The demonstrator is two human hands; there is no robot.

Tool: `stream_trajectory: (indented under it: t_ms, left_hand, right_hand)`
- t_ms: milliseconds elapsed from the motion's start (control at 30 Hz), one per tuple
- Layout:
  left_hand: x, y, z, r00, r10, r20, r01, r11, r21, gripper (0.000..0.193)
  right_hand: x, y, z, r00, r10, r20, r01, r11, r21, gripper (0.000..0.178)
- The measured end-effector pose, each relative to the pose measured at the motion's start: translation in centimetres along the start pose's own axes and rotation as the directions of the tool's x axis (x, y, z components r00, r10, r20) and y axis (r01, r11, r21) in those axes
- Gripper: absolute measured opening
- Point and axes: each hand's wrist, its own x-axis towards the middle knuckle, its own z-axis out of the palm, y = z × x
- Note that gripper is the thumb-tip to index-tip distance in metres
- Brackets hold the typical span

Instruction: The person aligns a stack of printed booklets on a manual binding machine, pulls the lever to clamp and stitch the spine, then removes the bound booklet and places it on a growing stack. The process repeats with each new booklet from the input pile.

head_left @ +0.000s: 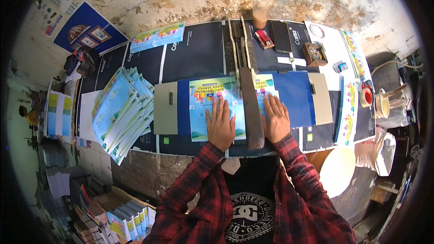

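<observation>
Head view is showing the left hand (220, 124) and right hand (275, 119) pressing flat, fingers spread, on a booklet (205, 101) under the cutter blade (251, 108).

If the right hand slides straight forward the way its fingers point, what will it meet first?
Probably only more of the colourful printed sheet under the right hand, then the blue board. Further on lies a red stapler-like tool.
</observation>
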Motion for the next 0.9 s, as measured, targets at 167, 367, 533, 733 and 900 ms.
stream_trajectory:
  t_ms: [167,367,533,733,900]
  left_hand:
    - [-1.4,-0.4,1.3,0.997,0.064,0.044,-0.066,0.997,0.049,0.058]
    - [-1.7,-0.8,2.1,0.995,0.071,0.069,-0.077,0.993,0.093,0.058]
    - [-1.6,-0.6,1.4,0.994,0.066,0.088,-0.071,0.995,0.064,0.059]
    - [-1.7,-0.6,1.5,0.996,0.066,0.059,-0.067,0.998,0.013,0.058]
    - [-1.5,-0.7,1.9,0.995,0.051,0.088,-0.055,0.998,0.041,0.056]
  right_hand:
    - [-0.3,-1.1,1.6,1.000,-0.026,0.016,0.027,0.998,-0.056,0.055]
    - [-0.7,-1.6,2.4,0.999,-0.013,0.036,0.013,1.000,-0.002,0.054]
    - [-0.9,-1.4,3.0,0.997,-0.010,0.070,0.013,0.999,-0.043,0.060]
    - [-0.9,-0.8,2.9,0.997,0.063,0.052,-0.059,0.995,-0.078,0.065]
    - [-0.7,0.0,2.3,0.997,0.020,0.075,-0.014,0.997,-0.072,0.064]
